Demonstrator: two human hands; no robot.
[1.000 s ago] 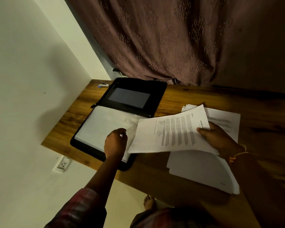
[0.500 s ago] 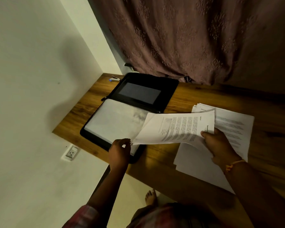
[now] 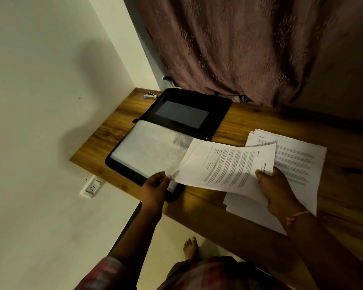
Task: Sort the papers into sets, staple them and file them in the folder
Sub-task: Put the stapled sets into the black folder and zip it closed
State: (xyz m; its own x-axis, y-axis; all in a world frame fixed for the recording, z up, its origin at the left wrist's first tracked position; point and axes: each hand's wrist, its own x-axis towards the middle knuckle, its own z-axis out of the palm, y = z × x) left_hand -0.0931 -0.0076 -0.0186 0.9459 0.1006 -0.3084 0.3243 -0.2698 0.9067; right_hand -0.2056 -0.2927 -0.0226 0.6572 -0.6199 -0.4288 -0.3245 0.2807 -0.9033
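Papers pinched R grip; sleeve, L grip.

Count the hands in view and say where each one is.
2. The left hand pinches a clear sleeve at the black folder's near edge. The right hand grips the printed paper set above the paper pile on the desk. None looks hidden.

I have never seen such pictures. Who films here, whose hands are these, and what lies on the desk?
No machine here: a person wears a camera on the head, so you look down at their own two hands. On the wooden desk lie an open black folder, a pile of papers and, at the far corner, what looks like a stapler. The right hand grips a printed set; the left hand pinches the folder's clear sleeve, probably to slip the set in.
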